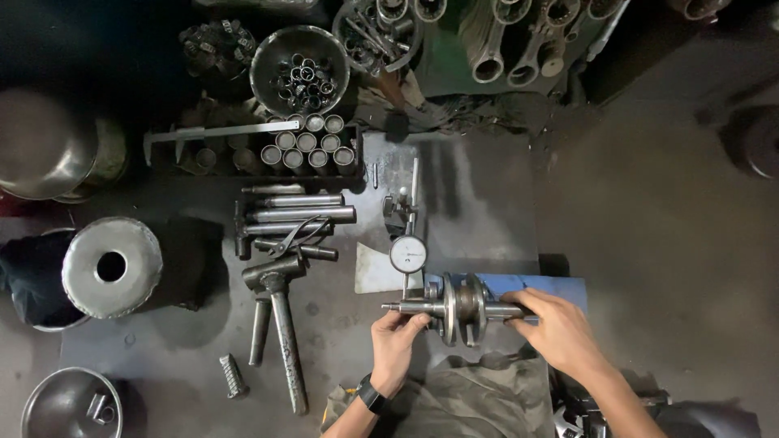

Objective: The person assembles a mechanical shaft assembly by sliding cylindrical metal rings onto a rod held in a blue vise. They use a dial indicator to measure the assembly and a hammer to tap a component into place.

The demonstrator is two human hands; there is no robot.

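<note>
A steel crankshaft lies crosswise on a blue stand. My left hand, with a black wristwatch, grips the shaft's left end. My right hand rests on the right end, fingers curled over it. Just above the left journal stands a round white dial gauge on a thin upright post. A grey-green cloth lies below the crankshaft, between my forearms.
Steel rods and pliers lie left of the gauge, a long-handled tool below them. A tray of short sleeves, a caliper, a bowl of rings, a round cover, connecting rods surround.
</note>
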